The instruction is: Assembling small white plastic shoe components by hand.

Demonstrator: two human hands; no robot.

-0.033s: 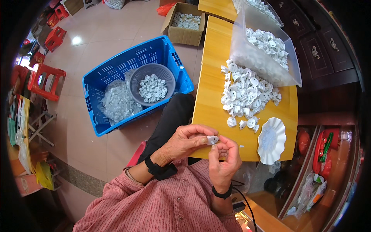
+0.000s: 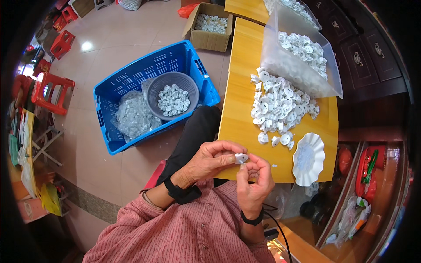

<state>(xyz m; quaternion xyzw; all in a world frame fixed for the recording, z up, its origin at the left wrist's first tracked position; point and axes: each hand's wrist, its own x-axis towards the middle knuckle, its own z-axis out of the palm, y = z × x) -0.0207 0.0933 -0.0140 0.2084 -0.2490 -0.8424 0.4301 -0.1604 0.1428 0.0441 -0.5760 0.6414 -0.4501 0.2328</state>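
White disc (image 2: 241, 157) partly behind fingers (image 2: 226, 160)

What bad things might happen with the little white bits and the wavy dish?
The small white plastic piece might slip, since the left hand pinches it just by the fingers, with the right hand close against it. The wavy-edged white dish could get knocked off, because its rim reaches the yellow table's near edge.
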